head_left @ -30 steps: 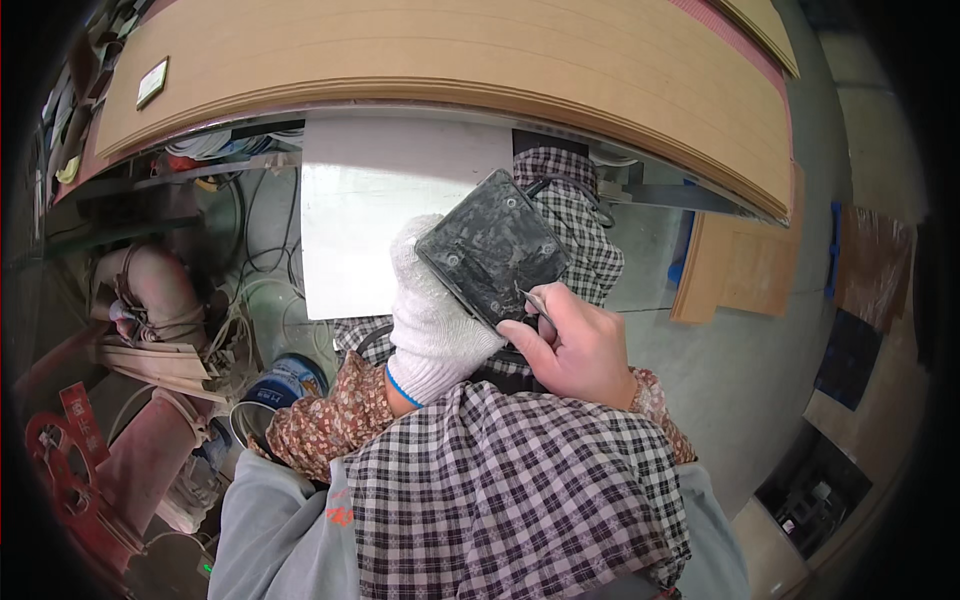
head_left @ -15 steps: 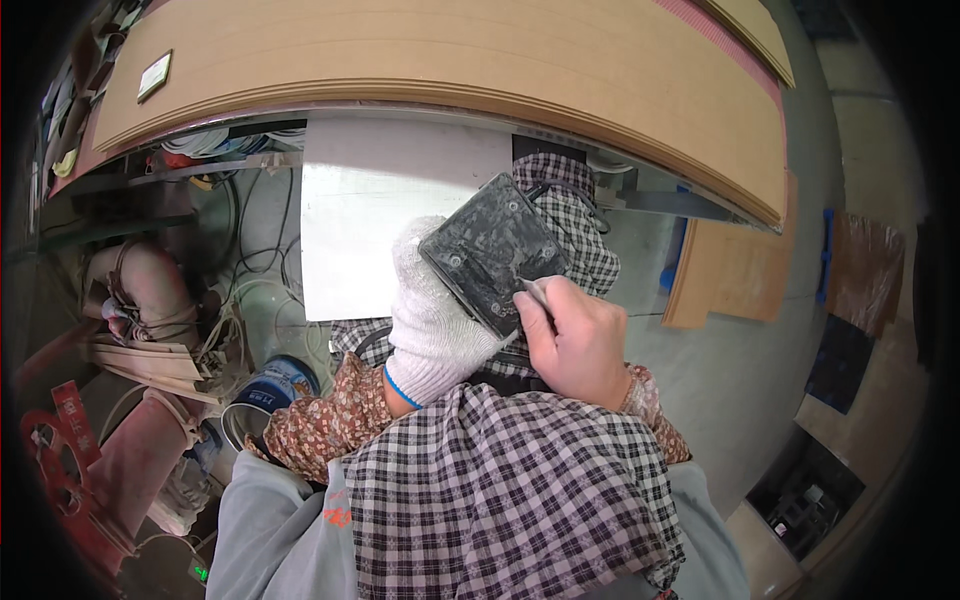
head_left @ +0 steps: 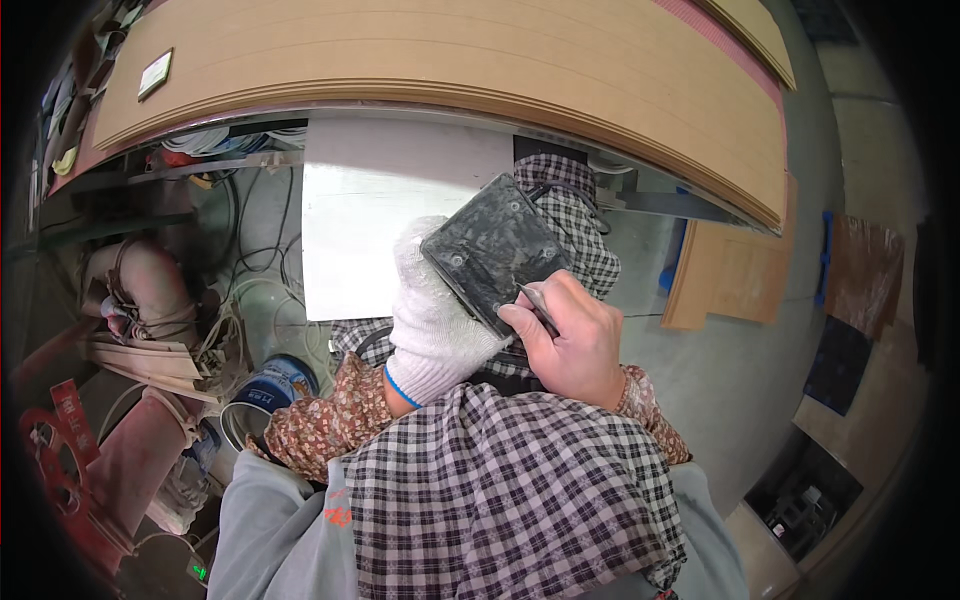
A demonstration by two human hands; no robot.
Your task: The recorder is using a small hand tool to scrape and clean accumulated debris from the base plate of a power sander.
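Note:
My left hand (head_left: 432,310), in a white knitted glove with a blue cuff edge, grips a sander from beneath. The sander's square black pad (head_left: 490,250) faces up, dusty and scuffed, with a screw near each corner. My bare right hand (head_left: 570,340) pinches a thin pointed metal blade (head_left: 537,303). Its tip points at the pad near the lower right edge; whether it touches, I cannot tell. The glove and pad hide the sander's body. A dark cord (head_left: 572,192) loops beyond the pad's far corner.
A white board (head_left: 370,220) lies beyond my hands. Stacked brown panels (head_left: 450,60) span the far side. Left are a blue can (head_left: 280,380), cables (head_left: 240,230), wood strips (head_left: 150,365) and red machinery (head_left: 140,450). Brown boards (head_left: 735,270) stand at right.
My right hand has shifted slightly left and turned, and more of the metal blade now shows. The pad and my left hand stay almost where they were.

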